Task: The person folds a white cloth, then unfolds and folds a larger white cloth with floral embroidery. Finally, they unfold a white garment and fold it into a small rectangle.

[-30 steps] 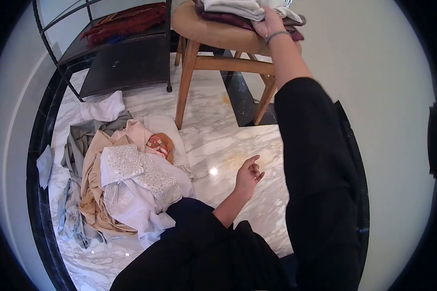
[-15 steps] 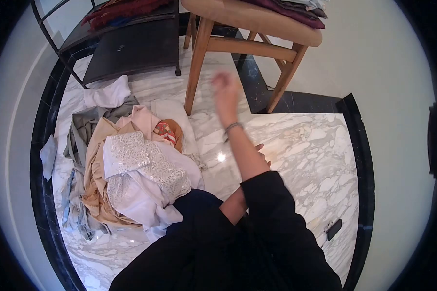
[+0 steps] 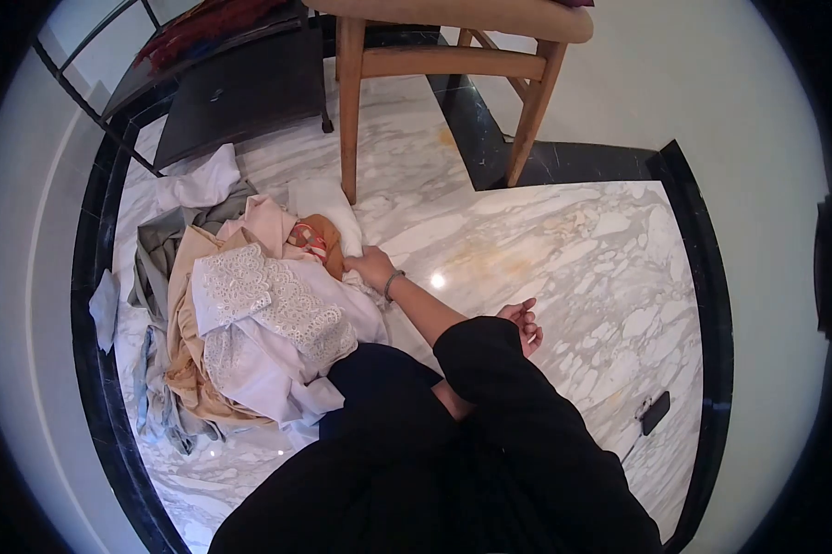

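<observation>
My right hand, with a bracelet on its wrist, reaches left across my body to the right edge of a heap of clothes. Its fingers are pinched on cloth there, beside a brown garment and a white one; which one they hold is unclear. On top of the heap lies a white lace garment, with a pink cloth behind it and a tan one to its left. My left hand shows beyond my right sleeve, palm partly up, empty, its fingers loosely curled and apart.
A wooden chair with a padded seat stands ahead, and a dark metal rack with red cloth on it is at the upper left. A phone lies on the marble floor at the right. Walls rise on both sides.
My right hand has come down and left from near the chair to the heap's edge and closed on cloth. My left hand now shows more clearly, farther right. The view has shifted slightly.
</observation>
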`<state>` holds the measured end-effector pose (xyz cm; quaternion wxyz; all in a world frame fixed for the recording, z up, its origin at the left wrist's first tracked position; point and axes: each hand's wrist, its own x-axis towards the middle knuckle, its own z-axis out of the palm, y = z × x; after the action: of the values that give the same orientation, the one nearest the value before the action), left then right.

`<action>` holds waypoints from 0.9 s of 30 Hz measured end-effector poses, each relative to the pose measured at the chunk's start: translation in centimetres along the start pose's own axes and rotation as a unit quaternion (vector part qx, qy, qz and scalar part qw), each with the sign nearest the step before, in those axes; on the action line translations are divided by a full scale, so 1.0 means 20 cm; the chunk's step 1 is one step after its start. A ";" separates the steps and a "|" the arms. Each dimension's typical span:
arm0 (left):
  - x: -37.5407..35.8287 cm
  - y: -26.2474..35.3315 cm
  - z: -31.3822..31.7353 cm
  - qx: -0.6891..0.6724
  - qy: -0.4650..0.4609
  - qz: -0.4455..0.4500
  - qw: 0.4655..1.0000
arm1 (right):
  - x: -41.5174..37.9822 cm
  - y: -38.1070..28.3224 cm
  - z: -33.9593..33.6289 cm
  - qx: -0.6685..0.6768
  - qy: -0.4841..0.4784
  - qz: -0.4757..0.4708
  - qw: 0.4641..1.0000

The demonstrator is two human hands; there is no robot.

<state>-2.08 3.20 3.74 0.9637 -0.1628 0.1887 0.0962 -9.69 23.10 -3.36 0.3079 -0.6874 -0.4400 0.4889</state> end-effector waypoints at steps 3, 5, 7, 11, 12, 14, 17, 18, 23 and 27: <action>0.01 -0.06 -0.08 0.059 0.014 -0.034 0.998 | -0.16 -0.15 -0.10 0.129 0.055 -0.083 0.987; 0.02 -0.11 -0.12 0.122 0.036 -0.061 0.990 | -0.23 -0.20 -0.20 0.221 -0.006 -0.102 0.970; 0.09 -0.18 -0.30 0.246 0.000 -0.014 0.969 | -0.40 -0.30 -0.37 0.309 -0.048 -0.094 0.945; 0.13 -0.25 -0.23 0.524 -0.087 0.044 0.846 | -0.91 -0.48 -0.75 0.480 -0.101 -0.092 0.867; 0.14 -0.25 -0.19 0.584 -0.109 0.057 0.803 | -1.06 -0.47 -0.82 0.515 -0.052 -0.074 0.852; 0.15 -0.16 -0.16 0.695 -0.136 0.067 0.703 | -1.35 -0.43 -0.92 0.612 0.007 -0.044 0.790; 0.12 -0.06 -0.21 0.819 -0.147 0.043 0.553 | -1.60 0.04 -1.09 0.648 0.000 -0.124 0.751; 0.10 -0.05 -0.21 0.849 -0.147 0.028 0.506 | -1.71 0.13 -1.12 0.611 0.042 -0.087 0.786; 0.09 -0.03 -0.22 0.946 -0.127 -0.063 0.290 | -2.14 0.72 -1.11 0.135 0.192 0.190 0.953; 0.06 -0.12 -0.13 0.980 -0.006 -0.123 0.158 | -2.35 1.29 -0.88 -0.075 0.283 0.164 0.942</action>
<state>-1.29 0.18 1.74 0.3249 0.8956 0.0986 -0.2874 8.50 -30.31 -0.60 0.2825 -0.8814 -0.2511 0.2835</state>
